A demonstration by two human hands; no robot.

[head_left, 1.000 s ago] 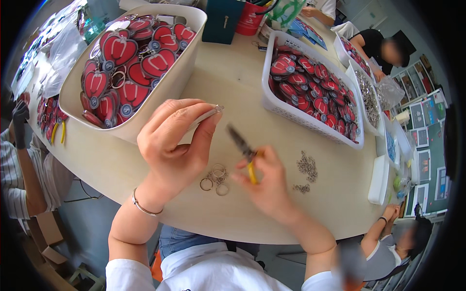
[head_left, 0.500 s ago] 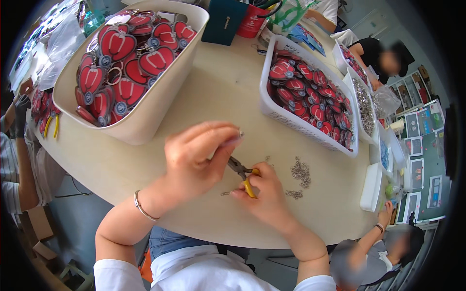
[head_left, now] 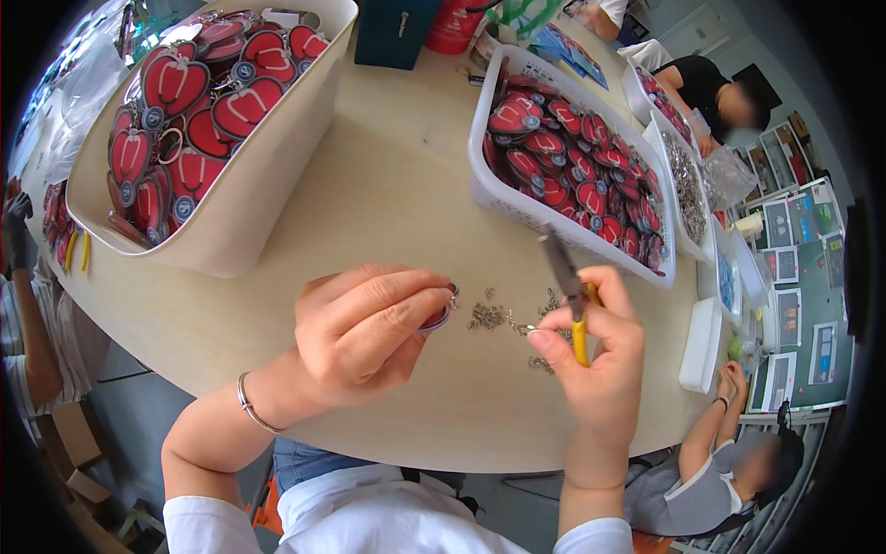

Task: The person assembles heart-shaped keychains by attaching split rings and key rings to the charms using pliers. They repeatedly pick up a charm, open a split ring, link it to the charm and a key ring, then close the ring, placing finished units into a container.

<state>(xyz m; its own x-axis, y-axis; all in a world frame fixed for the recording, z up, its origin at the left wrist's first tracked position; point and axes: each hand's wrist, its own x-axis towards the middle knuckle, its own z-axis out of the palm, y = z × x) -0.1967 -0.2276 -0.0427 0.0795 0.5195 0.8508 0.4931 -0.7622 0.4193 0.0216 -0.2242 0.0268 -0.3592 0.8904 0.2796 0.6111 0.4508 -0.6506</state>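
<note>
My left hand (head_left: pixel 369 323) is closed around a red heart-like charm (head_left: pixel 437 319) with a grey edge; a small metal ring shows at its top by my fingertips. Most of the charm is hidden by the fingers. To the right, my right hand (head_left: pixel 600 355) keeps pliers (head_left: pixel 580 342) with yellow handles in its palm, the dark jaws pointing up and away. Between its thumb and forefinger it also pinches a short metal chain piece (head_left: pixel 519 325). Loose small metal rings (head_left: pixel 484 317) lie on the table between the two hands, and more lie under the right hand.
A cream bin (head_left: pixel 277 175) full of red charms stands at the left. A white basket (head_left: pixel 544 222) of similar charms is at the right, beside trays of metal parts (head_left: pixel 685 180). A dark green box (head_left: pixel 397 32) stands at the back. Other people sit around the table (head_left: pixel 388 185).
My right hand has moved right with the pliers, whose jaws now point up, and a chain piece shows in its fingers. My left hand has turned, and the red charm has come into sight.
</note>
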